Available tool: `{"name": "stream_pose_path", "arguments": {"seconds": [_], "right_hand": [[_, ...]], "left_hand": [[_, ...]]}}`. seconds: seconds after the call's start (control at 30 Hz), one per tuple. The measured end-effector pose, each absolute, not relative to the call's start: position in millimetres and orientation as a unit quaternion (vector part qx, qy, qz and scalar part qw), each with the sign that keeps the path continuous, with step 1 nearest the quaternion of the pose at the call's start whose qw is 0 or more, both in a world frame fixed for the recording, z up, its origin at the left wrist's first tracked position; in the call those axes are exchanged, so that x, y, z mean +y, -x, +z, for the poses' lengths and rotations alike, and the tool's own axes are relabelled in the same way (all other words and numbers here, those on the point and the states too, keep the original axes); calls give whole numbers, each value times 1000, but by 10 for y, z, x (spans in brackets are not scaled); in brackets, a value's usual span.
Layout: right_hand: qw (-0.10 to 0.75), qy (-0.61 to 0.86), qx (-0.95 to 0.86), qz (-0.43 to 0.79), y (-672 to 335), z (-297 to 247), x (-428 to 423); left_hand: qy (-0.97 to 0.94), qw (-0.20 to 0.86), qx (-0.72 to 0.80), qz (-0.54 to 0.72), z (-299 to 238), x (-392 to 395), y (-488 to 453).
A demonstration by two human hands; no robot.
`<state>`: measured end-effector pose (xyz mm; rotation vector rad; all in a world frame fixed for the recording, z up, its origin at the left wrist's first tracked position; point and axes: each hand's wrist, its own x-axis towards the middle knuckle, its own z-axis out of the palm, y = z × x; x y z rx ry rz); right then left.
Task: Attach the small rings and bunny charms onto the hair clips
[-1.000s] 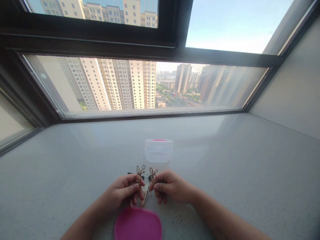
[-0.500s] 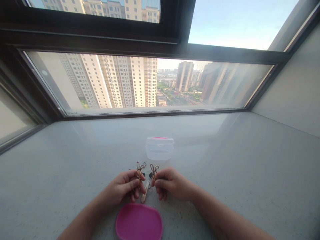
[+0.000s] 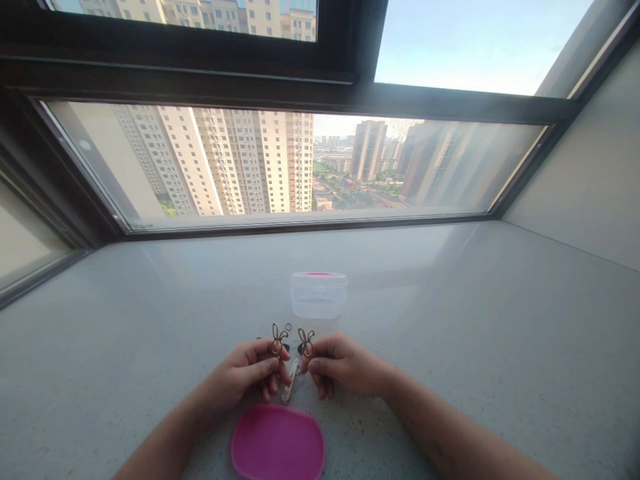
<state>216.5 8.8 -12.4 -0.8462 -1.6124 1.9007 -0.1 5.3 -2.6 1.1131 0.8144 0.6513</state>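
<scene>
My left hand (image 3: pixel 250 368) pinches a bronze-coloured, rabbit-shaped wire clip (image 3: pixel 278 332), its looped ears pointing up. A matching rabbit-shaped wire clip (image 3: pixel 305 335) is pinched upright in my right hand (image 3: pixel 343 365). The two clips are held side by side with a small gap between them. Below that gap lies a slim, pale beige hair clip (image 3: pixel 289 382) on the sill. Small dark items and a ring-like piece (image 3: pixel 288 327) are partly hidden behind my fingers.
Beyond my hands stands a clear plastic container (image 3: pixel 319 297) with a spot of pink on top. A pink oval tray or lid (image 3: pixel 278 443) lies nearest me. The speckled stone sill (image 3: pixel 465 320) runs up to a dark-framed window (image 3: pixel 300 230).
The right-hand clip has shifted very slightly left. The view has also moved a little; both hands keep their hold.
</scene>
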Motion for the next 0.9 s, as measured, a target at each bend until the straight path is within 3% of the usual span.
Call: {"name": "stream_pose_path", "arguments": {"seconds": [0.9], "right_hand": [[237, 332, -614, 676, -2162, -109, 75]], "left_hand": [[-497, 730, 372, 288, -29, 66, 15]]}}
